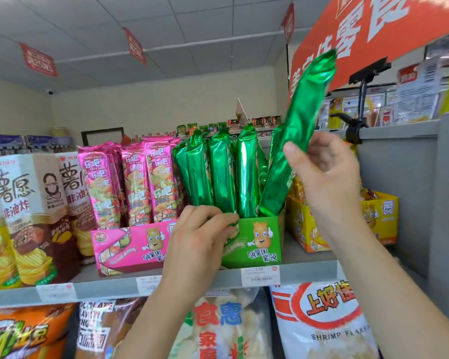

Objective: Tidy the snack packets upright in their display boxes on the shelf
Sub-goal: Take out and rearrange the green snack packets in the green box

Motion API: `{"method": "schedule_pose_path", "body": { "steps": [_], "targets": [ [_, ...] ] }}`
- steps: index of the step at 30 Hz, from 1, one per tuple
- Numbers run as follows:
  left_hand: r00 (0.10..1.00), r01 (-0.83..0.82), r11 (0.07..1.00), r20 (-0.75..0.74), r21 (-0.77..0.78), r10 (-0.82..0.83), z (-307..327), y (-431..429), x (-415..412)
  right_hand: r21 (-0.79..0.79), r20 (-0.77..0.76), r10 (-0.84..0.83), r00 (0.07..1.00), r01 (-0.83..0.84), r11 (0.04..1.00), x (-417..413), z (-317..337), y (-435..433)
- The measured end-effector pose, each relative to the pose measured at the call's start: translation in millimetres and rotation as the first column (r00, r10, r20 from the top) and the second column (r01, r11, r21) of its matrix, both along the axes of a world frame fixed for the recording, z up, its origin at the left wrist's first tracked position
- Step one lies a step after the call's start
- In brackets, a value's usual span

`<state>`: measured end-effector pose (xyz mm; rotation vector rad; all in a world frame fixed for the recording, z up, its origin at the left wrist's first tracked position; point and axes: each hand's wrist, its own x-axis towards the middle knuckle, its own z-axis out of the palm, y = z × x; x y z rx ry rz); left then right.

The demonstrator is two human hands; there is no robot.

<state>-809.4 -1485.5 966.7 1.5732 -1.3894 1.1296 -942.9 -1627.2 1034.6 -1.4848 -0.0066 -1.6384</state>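
Note:
A green display box (259,242) stands on the grey shelf (218,279), filled with several shiny green snack packets (222,172) standing upright. My right hand (322,172) grips one long green packet (301,120) near its middle; it leans to the right, its lower end inside the box's right side. My left hand (202,237) curls over the box's front left edge, fingers round the bottom of a green packet there. A pink display box (130,248) with upright pink packets (158,177) stands just left of it.
A yellow display box (379,216) stands to the right against a grey shelf upright (399,177). Brown crisp bags (31,216) fill the shelf's left. A red hanging sign (373,29) and black clip holder (358,120) are above right. Larger bags fill the lower shelf.

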Motion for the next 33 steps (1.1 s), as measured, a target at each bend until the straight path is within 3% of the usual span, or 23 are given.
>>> {"method": "schedule_pose_path", "body": {
  "steps": [2,4,8,13,16,18,20,22,24,27,30,32,33],
  "targets": [
    [1.000,-0.012,1.000,-0.025,0.017,0.012,1,2,3,0.016,0.164,0.070,0.984,-0.073,0.997,-6,15,6],
    [0.998,-0.036,0.999,-0.056,0.032,0.038,1,5,6,-0.021,0.206,0.141,0.968,-0.140,0.990,-15,22,10],
    [0.990,-0.057,0.995,-0.121,0.079,0.067,0,10,10,-0.133,0.028,0.181,0.983,-0.176,0.975,-29,2,23],
    [0.986,-0.094,0.990,-0.126,0.107,0.107,1,13,4,-0.027,-0.252,0.140,0.958,-0.152,0.988,-31,-37,28],
    [0.981,-0.115,0.991,-0.148,0.068,0.124,1,15,-9,0.019,-0.337,0.164,0.927,-0.168,0.986,-33,-53,30],
    [0.979,-0.034,0.999,-0.199,0.006,0.035,0,17,-26,0.048,-0.376,0.224,0.899,-0.223,0.974,-35,-63,34],
    [0.908,0.191,0.981,-0.371,-0.044,-0.193,2,20,-51,0.039,-0.420,0.250,0.873,-0.258,0.965,-36,-73,38],
    [0.750,0.378,0.917,-0.540,-0.127,-0.383,4,20,-70,-0.033,-0.426,0.210,0.880,-0.247,0.968,-37,-81,47],
    [0.632,0.421,0.878,-0.620,-0.229,-0.465,3,17,-80,-0.092,-0.423,0.164,0.891,-0.222,0.971,-38,-88,57],
    [0.550,0.376,0.855,-0.658,-0.357,-0.515,2,14,-83,-0.145,-0.502,0.101,0.859,-0.198,0.969,-44,-98,62],
    [0.441,0.378,0.779,-0.643,-0.500,-0.626,1,17,-80,-0.032,-0.646,0.320,0.692,-0.444,0.895,-57,-103,59],
    [0.375,0.388,0.732,-0.630,-0.560,-0.680,2,20,-77,0.179,-0.627,0.599,0.499,-0.655,0.734,-65,-105,59],
    [0.348,0.398,0.713,-0.625,-0.577,-0.699,2,21,-77,0.247,-0.583,0.681,0.444,-0.701,0.669,-68,-106,60]
  ]
}}
